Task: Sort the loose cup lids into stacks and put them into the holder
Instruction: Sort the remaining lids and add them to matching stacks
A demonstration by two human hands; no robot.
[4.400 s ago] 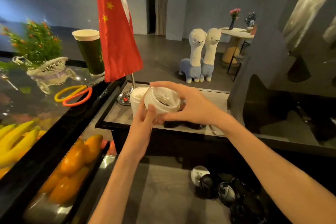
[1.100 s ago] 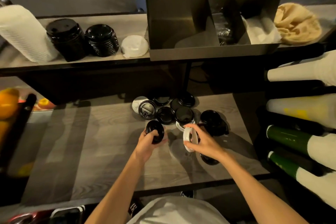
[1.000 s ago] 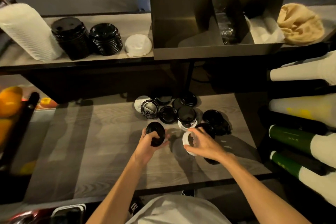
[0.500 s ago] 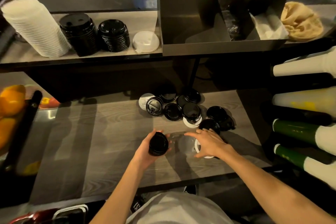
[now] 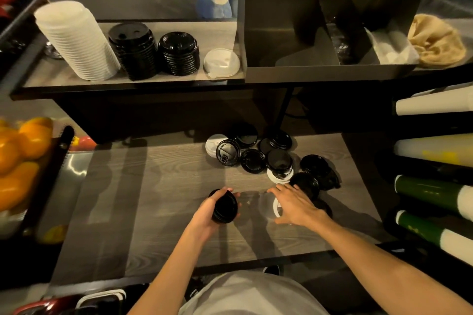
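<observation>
Nearest on the table (image 5: 163,212), the left hand (image 5: 204,215) grips a small stack of black lids (image 5: 224,206), tilted, tops facing right. Just right of that stack, the right hand (image 5: 294,206) lies flat, fingers straight, over a white lid (image 5: 277,208). Beyond the stack lie loose lids (image 5: 279,160), mostly flat.

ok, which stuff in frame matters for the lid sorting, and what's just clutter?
Job: left hand gripping black lid stack; right hand over white lid; loose lids; shelf stacks; holder.
Clutter: oranges; cloth; cup sleeves.
</observation>
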